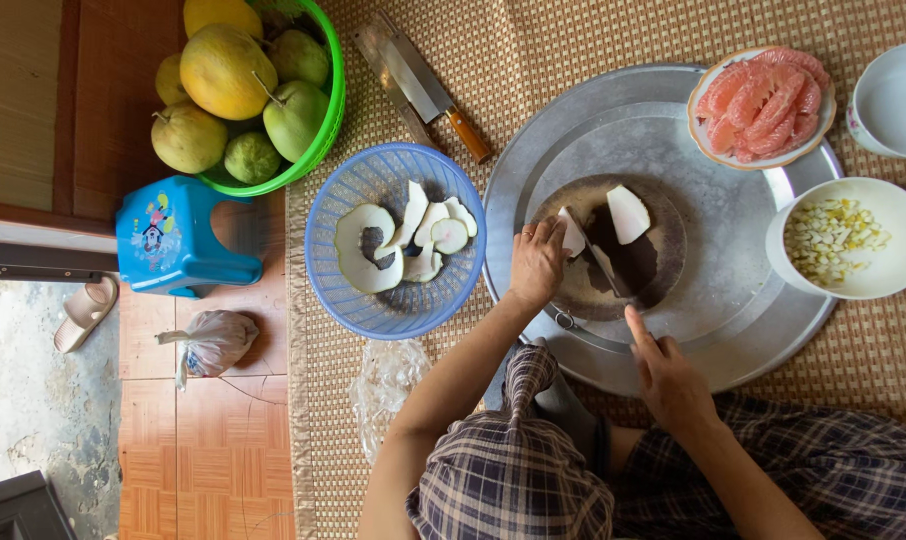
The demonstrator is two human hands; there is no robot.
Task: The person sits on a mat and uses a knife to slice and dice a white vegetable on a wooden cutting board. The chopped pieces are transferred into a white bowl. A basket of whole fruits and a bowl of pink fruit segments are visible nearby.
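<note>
**Pomelo rind under the knife on the round board**

Pomelo rind, a white wedge, lies on the dark round cutting board in the middle of the big metal tray. I see my left hand with its grip clenched on that wedge, fingertips right at its edge. My right hand has its grip closed round a knife, forefinger stretched along the top. A second white piece rests just beside, near the board's far rim.

My worry is the blade: it runs very close to my left fingertips, and the spongy rind could slip or roll under pressure and bring them into its path. The board sits loose on smooth metal and might slide.

The knife's handle is buried in my right hand, and the blade blends into the dark board, so I cannot tell how deep it sits. My knee covers the tray's near edge.
</note>
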